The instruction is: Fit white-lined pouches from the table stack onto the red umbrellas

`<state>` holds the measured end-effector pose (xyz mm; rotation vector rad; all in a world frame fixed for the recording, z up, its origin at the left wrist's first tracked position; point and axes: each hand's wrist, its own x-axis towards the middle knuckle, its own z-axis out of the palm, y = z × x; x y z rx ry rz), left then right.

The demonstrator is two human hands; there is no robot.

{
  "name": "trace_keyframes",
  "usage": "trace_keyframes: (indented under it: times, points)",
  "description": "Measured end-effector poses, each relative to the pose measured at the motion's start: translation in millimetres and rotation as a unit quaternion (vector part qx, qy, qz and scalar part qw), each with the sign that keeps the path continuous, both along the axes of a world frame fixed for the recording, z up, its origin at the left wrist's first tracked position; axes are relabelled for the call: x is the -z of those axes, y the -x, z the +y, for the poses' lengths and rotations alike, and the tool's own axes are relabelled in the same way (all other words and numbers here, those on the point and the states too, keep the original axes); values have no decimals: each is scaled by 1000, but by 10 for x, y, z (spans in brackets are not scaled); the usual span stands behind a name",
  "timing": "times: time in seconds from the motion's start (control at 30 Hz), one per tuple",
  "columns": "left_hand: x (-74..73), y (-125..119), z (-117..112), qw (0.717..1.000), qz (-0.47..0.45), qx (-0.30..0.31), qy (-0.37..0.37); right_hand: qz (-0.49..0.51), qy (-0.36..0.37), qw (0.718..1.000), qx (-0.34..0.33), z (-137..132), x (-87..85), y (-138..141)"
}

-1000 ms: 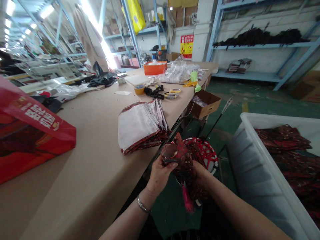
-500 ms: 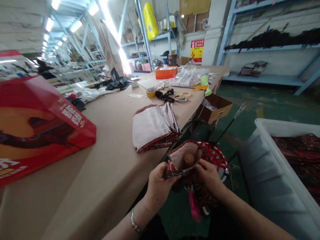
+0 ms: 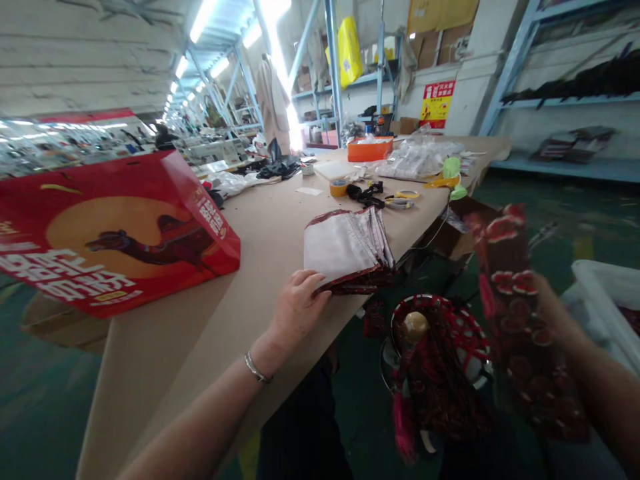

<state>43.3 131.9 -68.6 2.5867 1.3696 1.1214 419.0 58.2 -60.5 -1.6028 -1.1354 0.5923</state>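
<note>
My left hand (image 3: 296, 308) rests on the near corner of a stack of inside-out red pouches with white lining (image 3: 346, 249) at the table edge, fingers curled onto it. My right hand (image 3: 543, 300) is motion-blurred off to the right, mostly hidden behind the dark red patterned pouch (image 3: 520, 313) that it holds up. Below, a red perforated stool (image 3: 440, 333) carries more red fabric, a wooden knob (image 3: 415, 325) and a pink tassel (image 3: 403, 420).
A large red printed bag (image 3: 107, 233) lies on the tan table (image 3: 210, 327) at left. Tape rolls (image 3: 339, 188), scissors, an orange box (image 3: 370, 149) and plastic packets lie farther back. A white bin (image 3: 607, 287) stands at right; blue shelving lines the walls.
My hands have parted: the left went from the pouch up to the stack on the table, the right swung the pouch out to the right. The view shifted left.
</note>
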Motion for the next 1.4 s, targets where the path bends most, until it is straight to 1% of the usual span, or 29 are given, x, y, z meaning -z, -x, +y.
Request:
trace_keyframes:
  times: [0.07, 0.13, 0.17, 0.2, 0.23, 0.27, 0.3, 0.33, 0.37, 0.4, 0.43, 0.5, 0.53, 0.57, 0.6, 0.63, 0.67, 0.73, 0.8, 0.9, 0.97, 1.03, 1.1, 1.17, 1.23, 1.3, 1.33, 1.37, 1.4]
  points:
    - [36, -27, 21, 998, 60, -6, -22, -25, 57, 998, 16, -50, 636, 17]
    - [49, -55, 29, 994, 100, -6, -32, -103, 119, 987, 34, -125, 1266, 64]
    - [47, -64, 34, 993, 113, -4, -34, -124, 152, 980, 40, -158, 1538, 79]
    - [39, -69, 39, 992, 124, 1, -35, -134, 181, 973, 52, -179, 1759, 85]
    - [26, -70, 47, 990, 134, 5, -33, -131, 202, 969, 65, -183, 1914, 83]
    - [9, -68, 57, 989, 144, 8, -30, -121, 211, 967, 79, -168, 1991, 77]
    - [-13, -65, 70, 988, 152, 8, -26, -112, 202, 968, 96, -133, 1981, 75]
    - [-40, -62, 86, 987, 158, 6, -20, -103, 174, 973, 110, -80, 1884, 88]
    - [-72, -60, 104, 987, 163, 2, -13, -97, 128, 980, 115, -15, 1705, 125]
    - [-110, -60, 127, 986, 165, -3, -5, -95, 70, 987, 109, 59, 1458, 193]
    - [-152, -63, 152, 986, 166, -8, 3, -97, 5, 991, 92, 137, 1163, 293]
    - [-247, -75, 210, 985, 171, -14, 18, -146, -101, 984, -10, 293, 525, 585]
    - [-297, -83, 239, 985, 171, -14, 25, -196, -146, 966, -82, 370, 230, 762]
    - [-346, -92, 267, 985, 169, -12, 32, -249, -182, 939, -154, 445, -24, 946]
    - [-392, -99, 293, 986, 163, -7, 41, -300, -196, 908, -216, 520, -228, 1128]
    - [-434, -105, 314, 987, 154, -1, 53, -353, -198, 876, -264, 595, -377, 1299]
    - [-472, -110, 332, 988, 141, 6, 66, -401, -187, 846, -299, 670, -475, 1449]
    - [-532, -115, 355, 990, 108, 12, 87, -478, -145, 801, -329, 816, -557, 1679]
    - [-575, -116, 368, 993, 65, 14, 101, -521, -99, 780, -332, 942, -561, 1811]
    - [-611, -109, 391, 991, -7, 13, 133, -550, -37, 778, -300, 1066, -570, 1878]
    - [-617, -94, 413, 988, -45, -1, 148, -568, -18, 777, -271, 1104, -610, 1873]
    - [-601, -69, 437, 989, -47, -33, 138, -589, -9, 772, -239, 1121, -664, 1851]
    - [-560, -37, 459, 993, -6, -70, 100, -603, 7, 768, -214, 1136, -712, 1822]
    - [-503, -1, 480, 992, 42, -101, 62, -595, 37, 780, -191, 1152, -743, 1796]
    - [-457, 28, 498, 990, 41, -114, 67, -560, 46, 809, -169, 1152, -756, 1783]
    - [-456, 39, 502, 985, -41, -111, 123, -514, 20, 845, -144, 1106, -748, 1786]
    - [-477, 33, 491, 977, -107, -107, 153, -501, -6, 855, -137, 1061, -736, 1792]
    - [-511, 17, 469, 961, -188, -102, 173, -501, -33, 854, -137, 1003, -715, 1798]
    - [-555, -11, 433, 939, -276, -91, 183, -513, -57, 845, -139, 937, -686, 1803]
